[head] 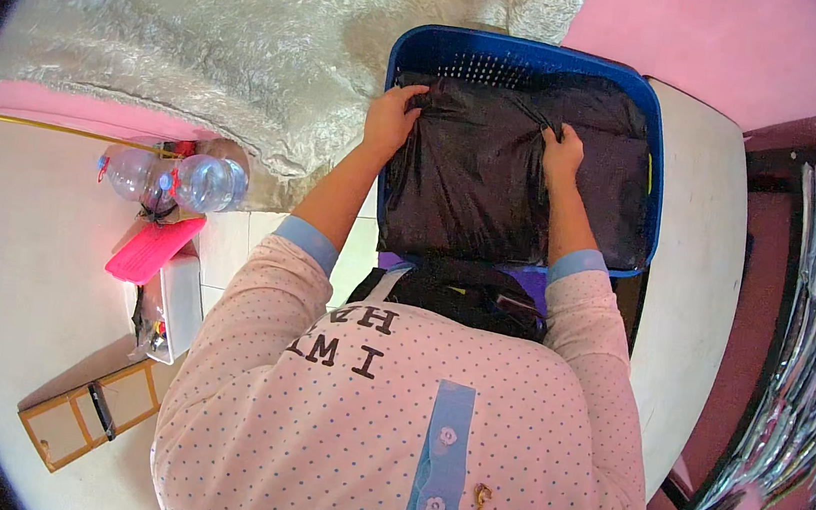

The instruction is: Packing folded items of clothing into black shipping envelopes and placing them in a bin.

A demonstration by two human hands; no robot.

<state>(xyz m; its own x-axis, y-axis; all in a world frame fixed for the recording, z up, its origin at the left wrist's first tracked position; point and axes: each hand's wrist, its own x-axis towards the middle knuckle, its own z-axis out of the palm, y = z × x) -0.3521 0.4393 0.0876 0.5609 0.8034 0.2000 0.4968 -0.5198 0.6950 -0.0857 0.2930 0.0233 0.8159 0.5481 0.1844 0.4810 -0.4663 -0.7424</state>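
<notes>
In front of me stands a blue plastic basket (pixel 522 47) with a perforated far wall. A shiny black plastic bag or sheet (pixel 477 180) covers most of its inside. My left hand (pixel 393 119) pinches the plastic at its upper left, near the basket's left rim. My right hand (pixel 562 152) grips a gathered fold of it right of the middle, and creases run from the fingers. More dark material (pixel 608 187) lies to the right of that hand, inside the basket. What lies under the plastic is hidden.
A pale fluffy blanket (pixel 215 29) spreads at the upper left. Large clear plastic bottles (pixel 208 183), a pink plastic lid (pixel 156 249) and a white bin (pixel 180 304) stand at left. A pale surface (pixel 699 213) adjoins the basket's right. Plastic-wrapped items (pixel 814 331) hang at far right.
</notes>
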